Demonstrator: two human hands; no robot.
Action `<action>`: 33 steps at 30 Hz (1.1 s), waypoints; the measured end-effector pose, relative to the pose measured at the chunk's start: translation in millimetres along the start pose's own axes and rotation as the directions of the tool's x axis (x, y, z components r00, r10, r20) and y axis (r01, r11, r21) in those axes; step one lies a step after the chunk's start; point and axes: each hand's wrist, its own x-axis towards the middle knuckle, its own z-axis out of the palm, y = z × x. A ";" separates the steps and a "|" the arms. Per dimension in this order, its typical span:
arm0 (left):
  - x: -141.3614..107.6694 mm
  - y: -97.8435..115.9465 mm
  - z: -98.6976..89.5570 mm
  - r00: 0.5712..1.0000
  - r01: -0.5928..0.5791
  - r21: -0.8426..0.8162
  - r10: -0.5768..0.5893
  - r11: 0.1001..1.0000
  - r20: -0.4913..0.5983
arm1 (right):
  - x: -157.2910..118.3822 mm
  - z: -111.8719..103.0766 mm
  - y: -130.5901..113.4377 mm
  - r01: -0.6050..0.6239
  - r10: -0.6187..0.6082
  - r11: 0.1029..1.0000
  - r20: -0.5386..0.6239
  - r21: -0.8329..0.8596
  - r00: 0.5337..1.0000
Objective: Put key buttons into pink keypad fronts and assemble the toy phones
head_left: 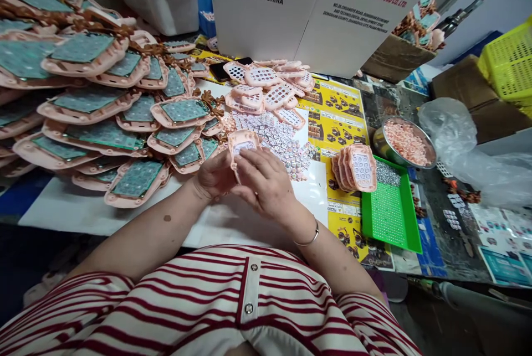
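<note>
Left hand (214, 174): closed on the left edge of a pink plastic casing (240, 143).
Right hand (266, 180): meeting the left, fingers over the casing's face; cannot tell whether gripping.
Loose buttons (272, 134): just beyond both hands.
Circuit-board casings (139, 179): heaped leftward.
Green tray (383, 215): rightward, beside stacked casings (362, 172).

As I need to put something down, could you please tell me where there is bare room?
The white sheet is bare between the right hand and the yellow sheet, and along its near left edge, below the pink shells. Loose pieces crowd it just beyond that hand.
</note>
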 end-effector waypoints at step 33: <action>-6.3 3.9 9.3 0.999 0.026 0.207 -0.019 0.978 -0.035 | -135.1 -135.8 105.1 -0.508 0.712 0.585 0.102 -0.632 0.694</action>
